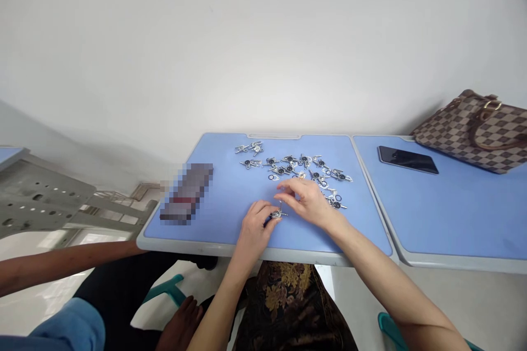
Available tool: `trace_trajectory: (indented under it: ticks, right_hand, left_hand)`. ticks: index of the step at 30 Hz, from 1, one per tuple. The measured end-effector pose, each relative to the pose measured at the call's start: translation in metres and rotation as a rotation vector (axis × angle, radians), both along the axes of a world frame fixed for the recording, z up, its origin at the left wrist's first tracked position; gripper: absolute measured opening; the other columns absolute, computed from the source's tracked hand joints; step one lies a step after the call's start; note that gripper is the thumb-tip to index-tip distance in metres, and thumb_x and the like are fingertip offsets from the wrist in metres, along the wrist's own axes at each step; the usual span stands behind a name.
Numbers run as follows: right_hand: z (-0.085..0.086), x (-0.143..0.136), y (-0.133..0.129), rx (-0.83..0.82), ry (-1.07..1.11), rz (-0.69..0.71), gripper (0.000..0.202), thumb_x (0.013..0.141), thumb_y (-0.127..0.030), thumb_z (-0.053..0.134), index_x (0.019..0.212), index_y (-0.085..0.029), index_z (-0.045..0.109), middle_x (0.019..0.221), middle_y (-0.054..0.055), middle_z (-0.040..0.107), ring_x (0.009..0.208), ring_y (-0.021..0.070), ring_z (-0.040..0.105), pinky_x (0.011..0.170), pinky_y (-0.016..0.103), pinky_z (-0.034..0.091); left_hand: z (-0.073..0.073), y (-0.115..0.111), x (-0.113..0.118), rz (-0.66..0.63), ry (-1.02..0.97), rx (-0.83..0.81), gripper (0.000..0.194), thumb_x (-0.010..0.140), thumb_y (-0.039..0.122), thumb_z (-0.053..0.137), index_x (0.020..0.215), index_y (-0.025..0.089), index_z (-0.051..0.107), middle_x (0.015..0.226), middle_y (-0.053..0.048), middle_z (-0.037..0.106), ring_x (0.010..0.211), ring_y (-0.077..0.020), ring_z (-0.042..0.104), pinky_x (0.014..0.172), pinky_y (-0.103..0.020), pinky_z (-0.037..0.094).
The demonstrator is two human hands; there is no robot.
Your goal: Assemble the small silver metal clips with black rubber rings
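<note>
Near the front of the blue desk, my left hand (255, 226) is closed on a small silvery metal fitting (277, 214), pressing it against the desktop between thumb and fingers. My right hand (308, 201) is just above it to the right, thumb and forefinger bent towards each other in a pinch. Something thin and shiny shows below those fingertips, too small to name. Beyond my hands lie several similar metal fittings (289, 168), many with a round black disc, among loose rings and thin rods. A few more fittings (249, 147) lie at the back left. My right hand hides part of the pile.
A pixelated dark oblong (187, 193) lies on the desk's left side. On the adjoining right desk are a phone (407, 159) and a checked handbag (473, 129). Another person's arm (69, 264) reaches in at the left. A white wall (263, 55) stands behind.
</note>
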State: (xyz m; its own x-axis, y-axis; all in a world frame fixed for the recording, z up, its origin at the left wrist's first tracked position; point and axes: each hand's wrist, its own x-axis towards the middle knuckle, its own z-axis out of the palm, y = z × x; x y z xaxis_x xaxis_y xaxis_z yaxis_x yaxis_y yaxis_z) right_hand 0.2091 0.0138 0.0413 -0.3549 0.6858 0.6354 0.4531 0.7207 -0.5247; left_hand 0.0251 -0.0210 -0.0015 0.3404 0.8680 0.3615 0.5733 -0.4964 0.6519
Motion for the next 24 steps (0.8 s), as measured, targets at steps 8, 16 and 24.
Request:
trace_trajectory:
  ticks: [8, 16, 24]
  right_hand:
    - [0.000, -0.004, -0.002, 0.013, -0.008, 0.080, 0.027, 0.100, -0.025, 0.048, 0.124, -0.022, 0.059, 0.089, 0.004, 0.072, 0.084, 0.0161, 0.066, 0.079, 0.031, 0.054]
    - [-0.006, -0.007, -0.004, 0.032, -0.055, -0.025, 0.025, 0.100, -0.026, 0.047, 0.120, -0.015, 0.059, 0.081, 0.005, 0.071, 0.072, 0.0156, 0.066, 0.069, 0.027, 0.052]
    - [0.006, -0.001, -0.005, -0.099, -0.112, 0.151, 0.036, 0.099, -0.015, 0.041, 0.134, -0.020, 0.050, 0.109, 0.009, 0.069, 0.099, 0.0184, 0.064, 0.086, 0.035, 0.053]
  left_hand:
    - [0.000, 0.000, -0.001, -0.008, 0.006, -0.003, 0.009, 0.089, 0.019, 0.061, 0.097, 0.020, 0.066, 0.096, -0.003, 0.064, 0.094, -0.0204, 0.058, 0.083, -0.034, 0.048]
    - [0.000, 0.000, 0.000, -0.010, 0.002, -0.018, 0.010, 0.089, 0.019, 0.061, 0.097, 0.021, 0.066, 0.097, -0.004, 0.065, 0.095, -0.0212, 0.058, 0.084, -0.035, 0.048]
    - [0.001, 0.001, 0.000, -0.004, -0.005, -0.016, 0.009, 0.089, 0.019, 0.060, 0.094, 0.021, 0.066, 0.096, -0.004, 0.066, 0.094, -0.0218, 0.059, 0.084, -0.036, 0.049]
